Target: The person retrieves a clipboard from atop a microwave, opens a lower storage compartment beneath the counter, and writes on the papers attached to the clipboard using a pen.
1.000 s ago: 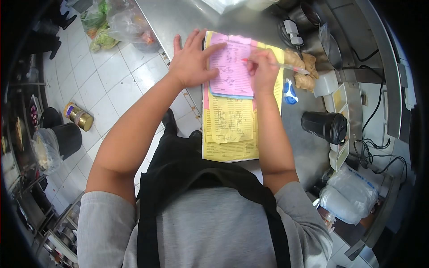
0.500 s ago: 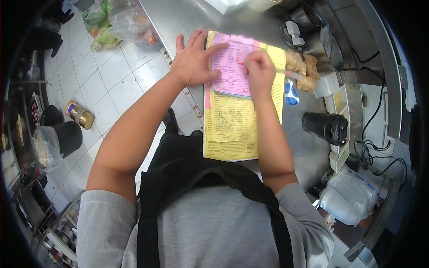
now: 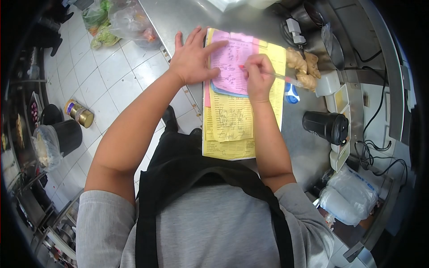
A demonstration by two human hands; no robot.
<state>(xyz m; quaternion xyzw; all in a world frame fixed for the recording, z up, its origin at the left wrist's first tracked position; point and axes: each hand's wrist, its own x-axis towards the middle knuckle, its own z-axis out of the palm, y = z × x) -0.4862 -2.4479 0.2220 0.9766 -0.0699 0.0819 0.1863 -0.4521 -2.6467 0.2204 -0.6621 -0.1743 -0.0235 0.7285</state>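
My left hand (image 3: 191, 59) lies spread at the left edge of a pink sheet (image 3: 232, 53), its index finger and thumb resting on the paper. My right hand (image 3: 260, 79) is closed around a clear pen (image 3: 287, 79), whose red tip touches or hovers just over the pink sheet. Under the pink sheet is a yellow sheet (image 3: 232, 120) with handwriting, on top of larger yellow pages. Right of the papers are pieces of ginger (image 3: 307, 81) and a blue and white roller-like item (image 3: 291, 92).
The papers lie on a steel counter (image 3: 300, 134). A black tumbler (image 3: 325, 127) stands at the right, near white containers (image 3: 338, 99) and a plastic-wrapped pack (image 3: 348, 196). On the floor at the left are a jar (image 3: 79, 113) and bags of vegetables (image 3: 129, 24).
My right hand has moved slightly down the pink sheet with the pen. My left hand has stayed nearly in place.
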